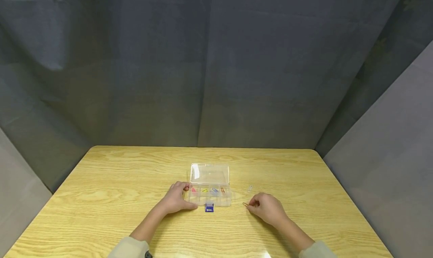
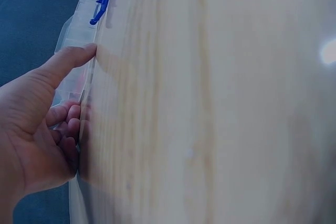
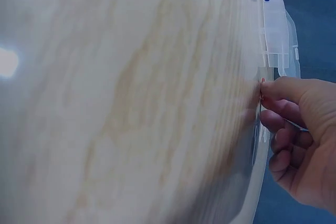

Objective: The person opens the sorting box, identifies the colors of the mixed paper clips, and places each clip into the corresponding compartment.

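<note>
A clear compartment box with a blue latch stands on the table with its lid raised at the back. Its rear compartments hold a pink clip, a yellow clip, blue paper clips and a red paper clip. My left hand holds the box's left end, thumb at the front edge and curled fingers at the side. Just right of the box, my right hand pinches an orange-red paper clip between thumb and index finger.
A pale paper clip lies on the wooden table, beyond my right hand. Dark cloth hangs behind the table's back edge, and grey panels flank it.
</note>
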A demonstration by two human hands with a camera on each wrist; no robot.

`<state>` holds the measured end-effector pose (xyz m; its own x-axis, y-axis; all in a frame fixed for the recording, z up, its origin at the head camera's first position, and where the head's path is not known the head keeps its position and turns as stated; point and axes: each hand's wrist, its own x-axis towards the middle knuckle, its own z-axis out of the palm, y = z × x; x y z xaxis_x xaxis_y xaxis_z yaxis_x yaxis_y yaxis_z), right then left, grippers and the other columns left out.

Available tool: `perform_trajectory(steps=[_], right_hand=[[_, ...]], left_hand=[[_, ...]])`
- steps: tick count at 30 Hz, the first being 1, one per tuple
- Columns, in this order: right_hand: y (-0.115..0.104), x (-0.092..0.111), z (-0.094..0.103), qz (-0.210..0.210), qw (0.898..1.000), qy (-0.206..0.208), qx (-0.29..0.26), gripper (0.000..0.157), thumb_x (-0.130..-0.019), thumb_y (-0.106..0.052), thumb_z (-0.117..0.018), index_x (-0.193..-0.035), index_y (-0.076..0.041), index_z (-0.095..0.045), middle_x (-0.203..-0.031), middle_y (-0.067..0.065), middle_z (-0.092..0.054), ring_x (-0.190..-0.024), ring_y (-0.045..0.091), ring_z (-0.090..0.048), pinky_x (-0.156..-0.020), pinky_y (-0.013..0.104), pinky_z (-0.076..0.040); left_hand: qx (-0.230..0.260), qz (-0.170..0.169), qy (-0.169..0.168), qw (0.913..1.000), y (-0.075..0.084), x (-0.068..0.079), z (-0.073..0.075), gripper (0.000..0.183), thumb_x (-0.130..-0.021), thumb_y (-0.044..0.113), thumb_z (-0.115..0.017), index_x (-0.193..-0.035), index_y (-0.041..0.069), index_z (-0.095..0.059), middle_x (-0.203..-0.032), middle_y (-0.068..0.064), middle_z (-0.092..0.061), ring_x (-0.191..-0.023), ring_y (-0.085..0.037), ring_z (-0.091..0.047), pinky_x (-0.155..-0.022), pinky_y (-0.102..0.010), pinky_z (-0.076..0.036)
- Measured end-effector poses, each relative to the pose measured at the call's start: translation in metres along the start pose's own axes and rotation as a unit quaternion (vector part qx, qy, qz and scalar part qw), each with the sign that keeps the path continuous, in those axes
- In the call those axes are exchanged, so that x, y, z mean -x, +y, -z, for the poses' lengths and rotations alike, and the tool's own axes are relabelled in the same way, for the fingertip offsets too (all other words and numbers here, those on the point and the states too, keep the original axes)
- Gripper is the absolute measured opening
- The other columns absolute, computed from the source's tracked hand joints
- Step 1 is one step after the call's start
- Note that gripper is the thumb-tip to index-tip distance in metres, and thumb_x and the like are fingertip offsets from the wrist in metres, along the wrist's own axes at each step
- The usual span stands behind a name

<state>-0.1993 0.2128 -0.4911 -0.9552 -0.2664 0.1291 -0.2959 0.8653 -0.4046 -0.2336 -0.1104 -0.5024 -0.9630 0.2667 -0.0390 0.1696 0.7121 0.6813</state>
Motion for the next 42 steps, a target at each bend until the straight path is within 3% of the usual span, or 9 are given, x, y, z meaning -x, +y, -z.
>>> perform_trajectory(steps=[5, 12, 18, 23, 33, 42], right_hand=[[-0.001, -0.001, -0.002, 0.009, 1.0, -0.003, 0.003, 0.01, -0.075, -0.023, -0.067, -0.067, -0.018, -0.063, -0.059, -0.013, -0.049, -0.048, -0.001, -0.039, -0.044, 0.015, -0.034], [-0.001, -0.004, 0.0, -0.035, 0.996, -0.038, -0.077, 0.009, -0.078, -0.019, -0.064, -0.071, -0.014, -0.061, -0.059, -0.008, -0.05, -0.048, 0.004, -0.041, -0.043, 0.017, -0.035], [-0.002, -0.01, 0.004, -0.084, 0.973, -0.056, -0.208, 0.011, -0.08, -0.018, -0.062, -0.077, -0.007, -0.062, -0.062, 0.003, -0.056, -0.049, 0.01, -0.046, -0.043, 0.018, -0.038], [-0.007, -0.016, 0.005, -0.102, 0.959, -0.048, -0.258, 0.016, -0.081, -0.021, -0.062, -0.08, -0.005, -0.063, -0.065, 0.009, -0.06, -0.049, 0.016, -0.05, -0.041, 0.02, -0.037], [-0.022, -0.029, 0.001, -0.156, 0.944, -0.022, -0.29, 0.019, -0.081, -0.024, -0.062, -0.08, -0.005, -0.064, -0.07, 0.012, -0.062, -0.05, 0.018, -0.047, -0.043, 0.025, -0.038], [-0.034, -0.043, -0.004, -0.185, 0.939, -0.003, -0.29, 0.015, -0.079, -0.021, -0.063, -0.076, -0.006, -0.065, -0.069, 0.011, -0.062, -0.05, 0.017, -0.047, -0.044, 0.025, -0.038]], left_hand=[[0.0, -0.002, -0.006, 1.0, 0.0, 0.001, 0.0, 0.081, -0.058, 0.044, -0.078, -0.121, 0.005, -0.046, -0.106, -0.003, -0.049, -0.098, -0.019, -0.042, -0.083, -0.038, -0.039], [0.0, -0.005, -0.005, 1.0, 0.0, 0.0, 0.0, 0.081, -0.058, 0.044, -0.078, -0.122, 0.004, -0.046, -0.106, -0.003, -0.05, -0.098, -0.019, -0.042, -0.083, -0.038, -0.039], [-0.001, -0.006, -0.005, 1.0, 0.0, 0.001, 0.001, 0.082, -0.058, 0.044, -0.078, -0.122, 0.004, -0.045, -0.107, -0.003, -0.05, -0.098, -0.019, -0.042, -0.083, -0.039, -0.039], [-0.002, -0.006, -0.005, 1.0, 0.001, 0.001, 0.001, 0.081, -0.059, 0.044, -0.077, -0.122, 0.004, -0.045, -0.107, -0.004, -0.05, -0.097, -0.019, -0.042, -0.082, -0.039, -0.04], [-0.002, -0.004, -0.002, 1.0, 0.001, 0.001, 0.002, 0.081, -0.058, 0.043, -0.078, -0.121, 0.005, -0.046, -0.107, -0.003, -0.05, -0.097, -0.018, -0.042, -0.082, -0.038, -0.04], [-0.003, 0.0, -0.004, 1.0, 0.001, 0.001, 0.001, 0.08, -0.058, 0.044, -0.078, -0.121, 0.005, -0.046, -0.107, -0.003, -0.05, -0.097, -0.019, -0.043, -0.083, -0.038, -0.04]])
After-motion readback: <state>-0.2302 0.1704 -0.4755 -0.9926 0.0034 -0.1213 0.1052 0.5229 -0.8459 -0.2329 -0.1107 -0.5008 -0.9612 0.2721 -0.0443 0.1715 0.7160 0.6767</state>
